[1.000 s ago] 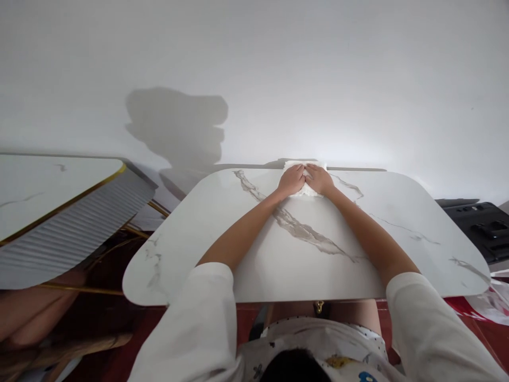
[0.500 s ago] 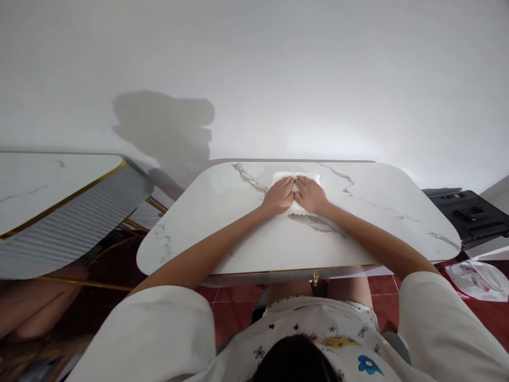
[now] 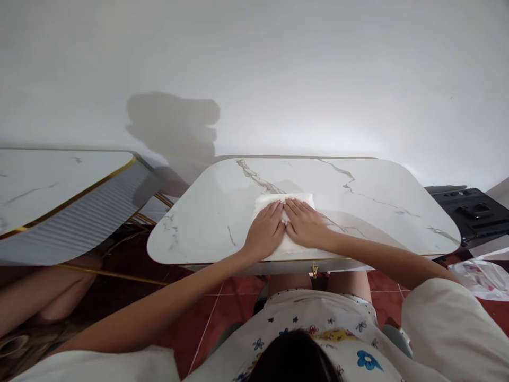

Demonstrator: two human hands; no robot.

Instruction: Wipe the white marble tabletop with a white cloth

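Both hands flat on the cloth

Leftmost, a second tabletop (image 3: pixel 59 185) is seen, well apart. Next, the left hand (image 3: pixel 265 229) and right hand (image 3: pixel 304 225) are laid side by side, touching, palms pressed flat on a white cloth (image 3: pixel 284 200). The cloth is spread under and beyond the fingers, near the tabletop's (image 3: pixel 377 201) front edge, its long axis running left to right.

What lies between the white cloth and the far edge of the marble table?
In the head view, nothing: bare marble table with grey veins runs from the white cloth to the far edge.
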